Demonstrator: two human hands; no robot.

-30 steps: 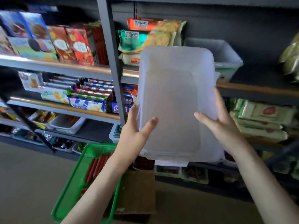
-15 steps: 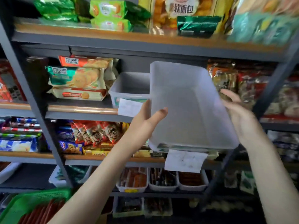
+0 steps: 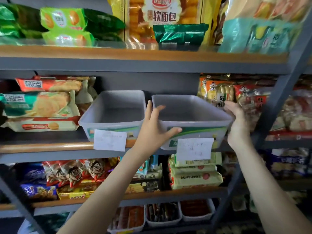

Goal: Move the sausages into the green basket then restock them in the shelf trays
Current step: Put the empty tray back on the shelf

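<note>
Head view, straight at the shelving: which tray do the hands have?
— The empty tray (image 3: 199,132), translucent grey, on the middle shelf (image 3: 50,146), at about 1 o'clock from picture centre. A second tray (image 3: 113,114), equally bare inside, stands just beside it at its 9 o'clock, with a narrow gap between them.
— Where does the left hand sit against it?
— The left hand (image 3: 154,127) grips the near corner at the tray's 8 o'clock. Its thumb (image 3: 173,130) stretches across the front wall. Its fingers (image 3: 149,108) stand upright in the gap, pressed together along the side wall. So the tray lies at 3 o'clock from that hand.
— And the other?
— The right hand (image 3: 236,124) presses against the wall at the tray's 3 o'clock, so the tray is at its 9 o'clock. Its fingertips (image 3: 227,105) are smeared by motion, and I cannot tell whether they curl over the rim.
— Is the tray down on the board?
— Its front juts past the shelf edge, further out than the second tray's. Whether the base rests there I cannot tell. A white paper label (image 3: 194,148) hangs from its front.
— Sausages?
— At 6 o'clock, two shelves lower, three small trays (image 3: 163,221) hold reddish-brown sticks, too blurred to name.
</note>
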